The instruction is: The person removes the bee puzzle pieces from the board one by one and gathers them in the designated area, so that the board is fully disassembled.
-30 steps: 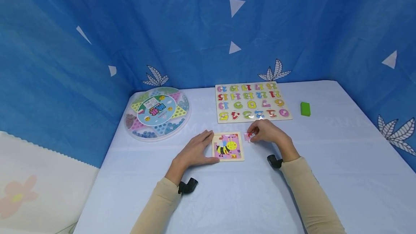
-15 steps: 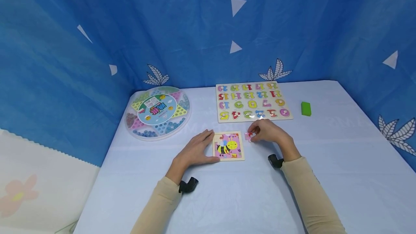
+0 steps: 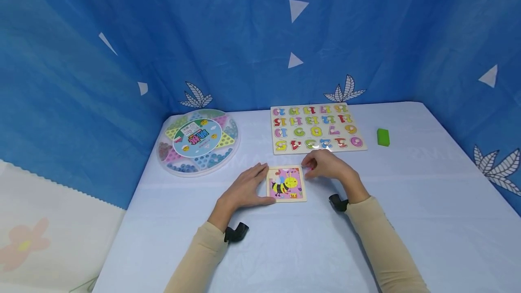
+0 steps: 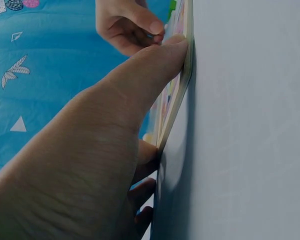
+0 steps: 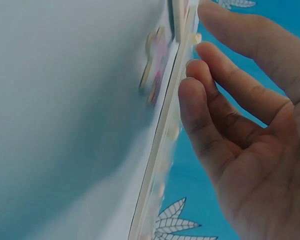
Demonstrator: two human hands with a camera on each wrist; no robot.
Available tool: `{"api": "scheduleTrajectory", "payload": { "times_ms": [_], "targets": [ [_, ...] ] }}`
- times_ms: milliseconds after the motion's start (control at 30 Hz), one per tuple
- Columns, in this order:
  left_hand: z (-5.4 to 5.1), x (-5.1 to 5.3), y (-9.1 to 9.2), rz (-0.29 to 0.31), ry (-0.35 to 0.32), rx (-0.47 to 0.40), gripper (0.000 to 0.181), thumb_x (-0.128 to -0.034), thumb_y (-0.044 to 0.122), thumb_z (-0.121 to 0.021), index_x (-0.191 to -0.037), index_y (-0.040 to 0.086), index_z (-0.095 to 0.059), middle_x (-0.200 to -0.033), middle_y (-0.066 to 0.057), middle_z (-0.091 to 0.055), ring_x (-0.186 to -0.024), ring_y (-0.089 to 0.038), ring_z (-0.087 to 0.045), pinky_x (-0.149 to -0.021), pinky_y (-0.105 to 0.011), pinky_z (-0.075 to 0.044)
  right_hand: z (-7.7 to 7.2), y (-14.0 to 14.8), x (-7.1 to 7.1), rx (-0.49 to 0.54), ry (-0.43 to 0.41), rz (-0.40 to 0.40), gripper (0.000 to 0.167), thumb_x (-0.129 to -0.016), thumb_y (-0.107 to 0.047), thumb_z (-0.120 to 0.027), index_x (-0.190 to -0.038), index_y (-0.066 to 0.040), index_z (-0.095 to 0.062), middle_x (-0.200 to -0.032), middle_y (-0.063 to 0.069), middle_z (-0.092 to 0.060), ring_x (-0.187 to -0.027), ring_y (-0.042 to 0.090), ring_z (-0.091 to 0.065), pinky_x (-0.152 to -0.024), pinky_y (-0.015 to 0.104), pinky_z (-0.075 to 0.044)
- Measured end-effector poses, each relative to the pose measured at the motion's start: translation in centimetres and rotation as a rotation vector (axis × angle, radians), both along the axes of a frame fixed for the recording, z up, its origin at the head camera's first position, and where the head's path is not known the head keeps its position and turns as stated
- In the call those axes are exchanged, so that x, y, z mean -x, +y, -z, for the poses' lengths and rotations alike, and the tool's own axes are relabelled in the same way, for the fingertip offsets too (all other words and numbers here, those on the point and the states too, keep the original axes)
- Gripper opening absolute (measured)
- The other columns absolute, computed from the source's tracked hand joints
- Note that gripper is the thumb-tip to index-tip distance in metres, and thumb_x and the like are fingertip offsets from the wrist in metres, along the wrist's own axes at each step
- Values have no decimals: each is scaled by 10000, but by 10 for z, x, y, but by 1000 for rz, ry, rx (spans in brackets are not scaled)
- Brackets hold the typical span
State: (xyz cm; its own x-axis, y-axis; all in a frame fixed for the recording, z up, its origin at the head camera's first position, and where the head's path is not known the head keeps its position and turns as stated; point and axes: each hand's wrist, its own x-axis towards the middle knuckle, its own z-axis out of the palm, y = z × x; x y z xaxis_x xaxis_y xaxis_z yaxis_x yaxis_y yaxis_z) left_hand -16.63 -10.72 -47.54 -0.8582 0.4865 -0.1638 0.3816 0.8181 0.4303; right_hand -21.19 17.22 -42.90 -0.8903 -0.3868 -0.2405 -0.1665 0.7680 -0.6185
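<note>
A small square wooden bee jigsaw puzzle lies flat on the table between the hands. My left hand grips its left side, thumb at the near edge and index finger toward the far left corner. My right hand hovers at the puzzle's right edge, fingers bent. In the right wrist view the thumb and fingers stand apart with nothing visible between them. Below those fingertips is a pink jigsaw piece, blurred, clear of the fingers; the head view shows only a trace of pink under the hand.
Behind the puzzle lies a wooden number board. A round clear-lidded marble game sits at the far left, and a green block at the right. Blue cloth walls with leaf prints border the white tabletop.
My right hand has shifted left from the loose pink piece to the puzzle's right edge, covering most of that piece. My left hand has stayed put on the puzzle.
</note>
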Motion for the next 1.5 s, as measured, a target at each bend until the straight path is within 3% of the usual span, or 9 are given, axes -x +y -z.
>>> {"api": "scheduleTrajectory", "payload": {
  "times_ms": [367, 800, 1500],
  "targets": [
    [0, 0, 0, 4, 12, 12, 1040, -770, 706, -645, -1558, 165, -233, -1641, 7, -197, -1527, -194, -146, -1230, -435, -214, -4, -29, 0, 5, -11, -37, 329, -754, -148, -838, -1054, -89, -716, -908, 39, -651, -825, 189, -539, -724, 259, -497],
    [-2, 0, 1, 19, 14, 1, 1036, -777, 690, -654, -1556, 152, -235, -1640, -1, -201, -1527, -202, -148, -1233, -432, -204, 4, -47, 4, -12, 10, -119, 260, -792, -148, -809, -1030, -84, -728, -893, 16, -668, -810, 158, -558, -764, 267, -528],
    [-2, 0, -1, 12, 2, 6, 1032, -782, 697, -639, -1558, 159, -223, -1644, 10, -187, -1527, -204, -149, -1232, -440, -207, 10, -50, 5, -19, 42, -104, 218, -780, -152, -819, -985, -119, -754, -881, -4, -655, -805, 152, -553, -762, 260, -525]
  ]
}}
